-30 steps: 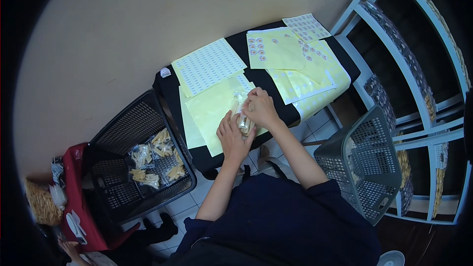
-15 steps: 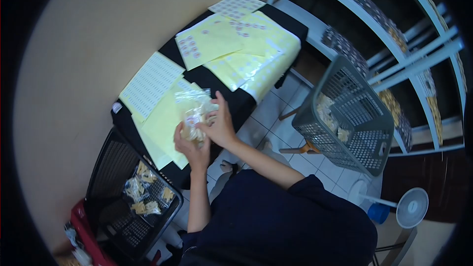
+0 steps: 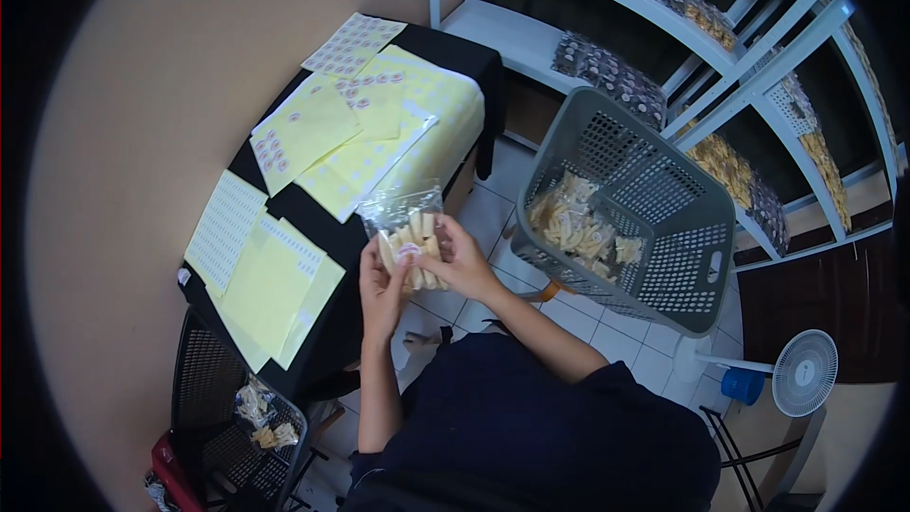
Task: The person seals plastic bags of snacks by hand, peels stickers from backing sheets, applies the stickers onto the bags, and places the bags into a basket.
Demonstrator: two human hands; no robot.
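Note:
A clear plastic bag of pale stick-shaped snacks (image 3: pixel 424 227) is held between both hands in front of my body, beside the table edge. My left hand (image 3: pixel 381 296) grips its left and lower side, thumb on the front. From the right, my right hand (image 3: pixel 463 264) holds the bag, its thumb close to a small round label (image 3: pixel 409 250) on the front. The bag's top flap spreads loose above my fingers. Right of my hands stands a grey-green plastic basket (image 3: pixel 630 308) with several similar bags (image 3: pixel 573 218) inside.
Yellow backing sheets (image 3: pixel 275 289) and sticker sheets (image 3: pixel 353 45) lie on a black-covered table (image 3: pixel 289 192). A black crate (image 3: pixel 201 360) with bagged snacks stands at lower left. Shelves (image 3: pixel 507 33) with packed goods are at the back right, and a white fan (image 3: pixel 805 373) at the right.
The view has turned toward the grey-green basket. Both hands, still holding the bag, have moved off from above the table to beside its edge, and the bag's front now faces me.

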